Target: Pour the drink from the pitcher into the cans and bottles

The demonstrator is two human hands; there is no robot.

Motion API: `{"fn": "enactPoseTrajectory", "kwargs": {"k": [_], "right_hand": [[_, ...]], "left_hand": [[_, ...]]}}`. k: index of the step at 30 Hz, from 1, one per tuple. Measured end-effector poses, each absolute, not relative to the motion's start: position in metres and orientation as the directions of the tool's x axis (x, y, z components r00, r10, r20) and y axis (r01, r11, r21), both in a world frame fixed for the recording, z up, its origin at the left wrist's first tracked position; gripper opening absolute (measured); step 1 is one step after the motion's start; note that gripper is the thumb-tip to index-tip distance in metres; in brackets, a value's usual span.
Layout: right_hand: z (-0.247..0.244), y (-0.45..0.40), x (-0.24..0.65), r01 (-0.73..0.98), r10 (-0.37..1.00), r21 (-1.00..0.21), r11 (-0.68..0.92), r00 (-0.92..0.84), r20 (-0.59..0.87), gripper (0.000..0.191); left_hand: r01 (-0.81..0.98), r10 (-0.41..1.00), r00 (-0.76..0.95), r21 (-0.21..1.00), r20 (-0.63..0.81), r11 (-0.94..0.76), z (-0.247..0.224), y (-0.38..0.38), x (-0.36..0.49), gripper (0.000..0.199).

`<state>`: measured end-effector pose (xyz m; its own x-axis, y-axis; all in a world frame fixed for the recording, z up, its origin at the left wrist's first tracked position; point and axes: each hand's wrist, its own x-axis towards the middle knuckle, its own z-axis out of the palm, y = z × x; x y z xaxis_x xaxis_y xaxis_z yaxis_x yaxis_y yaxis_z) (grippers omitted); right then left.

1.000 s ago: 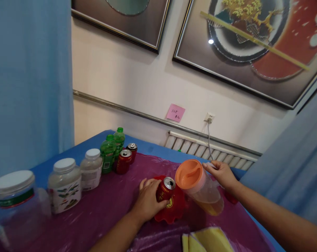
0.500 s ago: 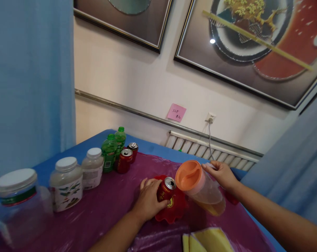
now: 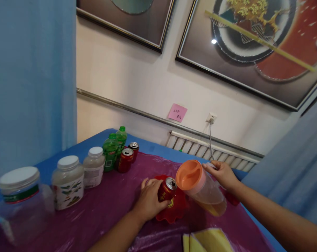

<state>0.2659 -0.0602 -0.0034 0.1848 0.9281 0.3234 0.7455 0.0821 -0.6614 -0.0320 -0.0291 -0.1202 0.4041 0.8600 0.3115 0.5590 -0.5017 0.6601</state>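
My left hand [image 3: 150,198] is wrapped round a red drink can [image 3: 167,190] with an opened top. The can is over a red scalloped dish [image 3: 178,206]; whether it rests on it I cannot tell. By its handle, my right hand [image 3: 224,175] grips a clear plastic pitcher [image 3: 204,196] with an orange lid [image 3: 190,175]. The pitcher leans left, its lid close beside the can's top, with yellowish liquid low inside. No stream of liquid can be made out between them.
Large lidded jars [image 3: 68,182], green bottles [image 3: 111,152] and two more red cans [image 3: 125,161] line the left side. A folded yellow cloth [image 3: 209,241] lies in front on the purple sheet [image 3: 108,213]. Behind are a radiator [image 3: 192,148] and a plugged-in socket [image 3: 211,118].
The whole view has shifted very slightly. Both hands, the can and the tilted pitcher keep nearly the same places.
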Motion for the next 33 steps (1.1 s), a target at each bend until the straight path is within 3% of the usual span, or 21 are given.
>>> {"fn": "enactPoseTrajectory", "kwargs": {"k": [33], "right_hand": [[0.0000, -0.0645, 0.2646, 0.749, 0.922, -0.658, 0.080, 0.195, 0.335, 0.057]], "left_hand": [[0.554, 0.855, 0.402, 0.656, 0.327, -0.512, -0.1232, -0.0274, -0.0315, 0.059]]}}
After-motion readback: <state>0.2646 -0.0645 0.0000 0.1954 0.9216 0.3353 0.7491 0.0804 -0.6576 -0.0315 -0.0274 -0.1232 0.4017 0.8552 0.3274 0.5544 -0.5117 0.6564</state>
